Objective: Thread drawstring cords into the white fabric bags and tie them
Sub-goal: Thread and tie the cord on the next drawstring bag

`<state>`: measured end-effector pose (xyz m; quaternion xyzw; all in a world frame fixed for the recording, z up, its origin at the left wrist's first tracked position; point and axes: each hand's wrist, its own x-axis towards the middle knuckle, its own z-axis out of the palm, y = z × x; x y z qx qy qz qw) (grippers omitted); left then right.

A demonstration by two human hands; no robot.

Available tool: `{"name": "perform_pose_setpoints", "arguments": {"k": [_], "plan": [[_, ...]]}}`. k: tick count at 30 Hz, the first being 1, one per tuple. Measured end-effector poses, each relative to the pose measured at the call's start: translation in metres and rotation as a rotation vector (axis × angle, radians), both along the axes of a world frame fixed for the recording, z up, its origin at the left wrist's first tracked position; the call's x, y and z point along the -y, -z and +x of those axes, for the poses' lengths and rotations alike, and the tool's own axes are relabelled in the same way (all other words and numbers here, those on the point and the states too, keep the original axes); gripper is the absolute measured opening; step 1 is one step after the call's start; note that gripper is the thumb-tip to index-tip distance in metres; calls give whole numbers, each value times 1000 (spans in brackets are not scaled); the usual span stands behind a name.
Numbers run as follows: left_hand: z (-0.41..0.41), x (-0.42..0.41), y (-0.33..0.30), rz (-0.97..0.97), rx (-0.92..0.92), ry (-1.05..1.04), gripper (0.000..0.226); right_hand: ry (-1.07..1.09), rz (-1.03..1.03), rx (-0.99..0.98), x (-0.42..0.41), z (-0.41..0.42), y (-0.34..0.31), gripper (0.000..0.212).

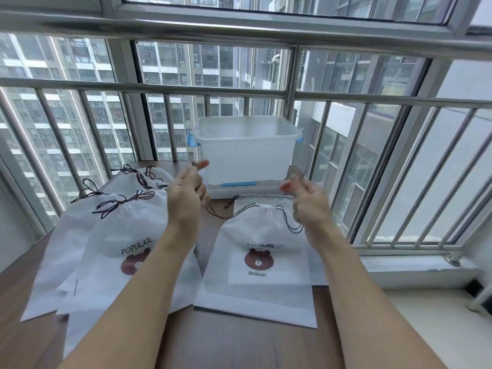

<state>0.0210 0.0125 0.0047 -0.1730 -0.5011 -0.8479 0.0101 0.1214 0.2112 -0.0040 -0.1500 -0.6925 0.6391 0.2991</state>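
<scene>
**Both hands draw the dark cord out from the neck of a white bear-print bag**

The left hand is raised above the surface, its grip narrow: the lower fingers curl round a thin dark drawstring cord while the thumb and forefinger point up toward the window. The right hand is lifted at the same height, fingers bent inward; it is blurred, and the cord loops run up toward it, but whether its grip truly closes on them I cannot tell.

The cord is a fine, round, blackish string. It sags in a shallow curve from the left hand to the puckered neck of the white fabric bag, then leaves the other side in thin loops.

That bag lies flat on the brown wood-grain surface, between the forearms. It is a soft, matte, slightly translucent rectangle, gathered at the top, printed with a round brown bear face and the word "broun".

To the left lies an overlapping pile of finished bags of the same cloth, each neck tied with a dark bow.

Behind the hands stands a frosted translucent plastic bin, rectangular with rounded corners and blue clips. Beyond it run smooth steel window bars.
</scene>
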Motion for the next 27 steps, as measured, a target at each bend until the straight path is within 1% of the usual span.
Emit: {"name": "perform_pose_setpoints", "arguments": {"k": [2,3,5,7,8,10,12,15,18,20,21,23,24,25,26,27], "plan": [[4,-9,1,12,36,130,37,-66,345,152,20,-5,7,34],[4,-12,1,6,51,160,41,-88,445,216,26,-5,9,33],[5,-14,3,-26,71,157,43,-112,559,322,30,-3,13,31],[6,-14,6,-64,69,119,36,-123,660,443,29,-2,15,32],[7,-13,8,-81,56,99,33,-134,680,483,29,-2,16,32],[6,-12,13,-125,16,73,33,-154,681,496,29,0,17,30],[8,-13,14,-153,-30,70,34,-175,645,480,27,3,17,26],[13,-14,12,-112,-52,100,28,-240,588,456,21,4,14,15],[18,-15,10,-84,8,150,21,-373,500,430,20,6,10,17],[21,-14,9,-150,66,187,28,-419,430,412,22,7,7,22],[24,-14,8,-190,90,206,32,-422,368,368,23,6,5,26],[28,-14,7,-239,146,253,39,-443,104,202,26,5,0,34],[30,-15,7,-251,176,281,41,-466,-35,109,29,6,-4,36],[31,-16,7,-267,208,312,42,-481,-129,23,32,6,-7,36],[32,-17,7,-293,237,345,42,-476,-156,-43,34,4,-8,35],[33,-18,7,-326,264,382,43,-460,-127,-88,36,2,-7,36]]}}
